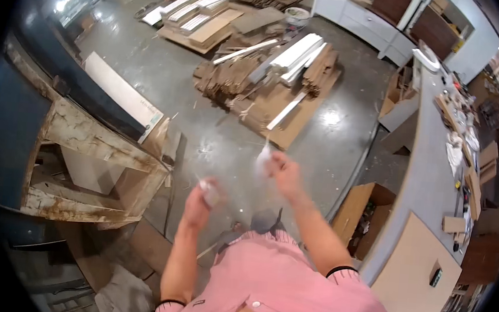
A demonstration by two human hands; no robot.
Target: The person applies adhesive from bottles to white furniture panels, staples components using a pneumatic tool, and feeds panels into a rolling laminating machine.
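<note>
My right hand (pixel 286 173) is closed around a small white object (pixel 263 160) with a narrow tip pointing up. It resembles a small squeeze bottle, but blur hides its details. To its left and lower, my left hand (pixel 197 205) is curled around another small whitish thing (pixel 209 194), too smeared to name. Both hands are held apart in front of my body, above the grey floor (pixel 231 160).
Stacked brown cardboard (pixel 223 80) and white strips (pixel 295 57) lie on the floor ahead. To the left stands a worn machine frame (pixel 99 132). A long workbench (pixel 421 169) runs along the right, with an open cardboard box (pixel 353 214) beside it.
</note>
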